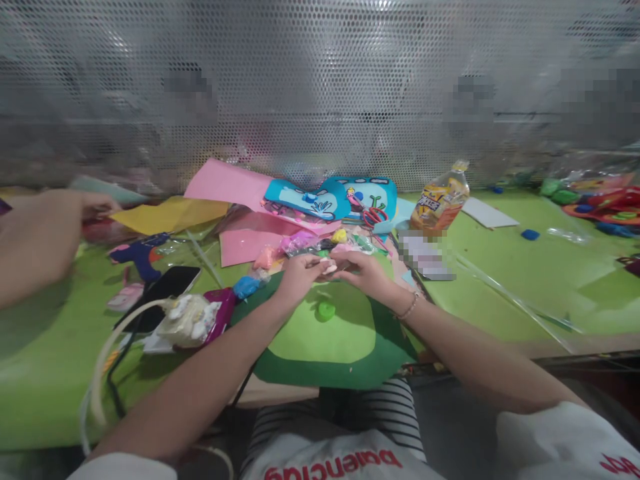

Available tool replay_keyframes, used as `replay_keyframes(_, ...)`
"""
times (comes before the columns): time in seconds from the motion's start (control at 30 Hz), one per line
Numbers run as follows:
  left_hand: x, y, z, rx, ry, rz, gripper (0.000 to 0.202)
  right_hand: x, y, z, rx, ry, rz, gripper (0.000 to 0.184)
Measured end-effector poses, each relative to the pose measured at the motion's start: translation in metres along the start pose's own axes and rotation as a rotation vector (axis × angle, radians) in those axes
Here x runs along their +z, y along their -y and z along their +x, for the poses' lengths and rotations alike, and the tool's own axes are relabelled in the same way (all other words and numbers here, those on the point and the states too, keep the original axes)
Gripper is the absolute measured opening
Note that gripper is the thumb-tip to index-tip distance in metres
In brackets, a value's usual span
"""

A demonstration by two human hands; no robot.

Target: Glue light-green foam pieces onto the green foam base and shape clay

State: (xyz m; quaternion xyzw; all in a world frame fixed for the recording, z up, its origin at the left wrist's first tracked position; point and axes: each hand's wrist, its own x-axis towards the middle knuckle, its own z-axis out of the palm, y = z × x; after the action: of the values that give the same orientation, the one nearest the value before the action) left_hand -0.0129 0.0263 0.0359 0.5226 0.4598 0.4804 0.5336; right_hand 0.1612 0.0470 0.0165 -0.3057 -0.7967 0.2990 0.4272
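Note:
Between the fingertips of both my hands is a small lump of white modelling clay [328, 267]. My left hand [303, 277] pinches it from one side, and my right hand [364, 272] closes on it from the other. Below them lies a dark green paper sheet [320, 375] with a light green rounded paper shape [305, 333] on top. A small bright green clay piece [327, 310] rests on that light shape. Just beyond my fingers are bagged clays, among them a yellow lump [340, 235], an orange-pink one [265, 257] and a blue one [247, 287].
Pink paper [225, 183], a blue decorated cutout [310, 200] and red-handled scissors [375, 217] lie behind my hands. A snack bag [440, 200] stands to the right. At left are a phone [170, 287], a cream cable [105, 347] and another person's arm [40, 240].

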Motion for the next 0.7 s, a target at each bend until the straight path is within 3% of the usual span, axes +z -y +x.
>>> replay_keyframes(0.13, 0.004, -0.002, -0.001, -0.069, 0.022, -0.06, 0.022, -0.001, 0.006, 0.004, 0.066, -0.091, 0.017, 0.022)
replay_keyframes(0.3, 0.005, -0.007, -0.002, -0.088, 0.04, -0.241, 0.019, -0.014, 0.003, 0.009, 0.252, -0.241, 0.188, 0.028)
replay_keyframes(0.43, 0.003, -0.011, -0.003, -0.076, 0.029, -0.316, 0.02, -0.023, 0.003, 0.008, 0.2, -0.409, 0.225, 0.033)
replay_keyframes(0.5, 0.004, -0.01, -0.005, -0.083, 0.1, -0.369, 0.023, -0.022, 0.006, 0.005, 0.11, -0.356, 0.126, 0.04)
replay_keyframes(0.57, 0.007, -0.007, -0.007, -0.101, 0.192, -0.389, 0.025, -0.018, 0.01, 0.002, 0.012, -0.223, -0.003, 0.042)
replay_keyframes(0.7, 0.01, 0.001, -0.009, -0.107, 0.24, -0.297, 0.027, -0.007, 0.008, -0.001, -0.11, -0.064, -0.144, 0.024)
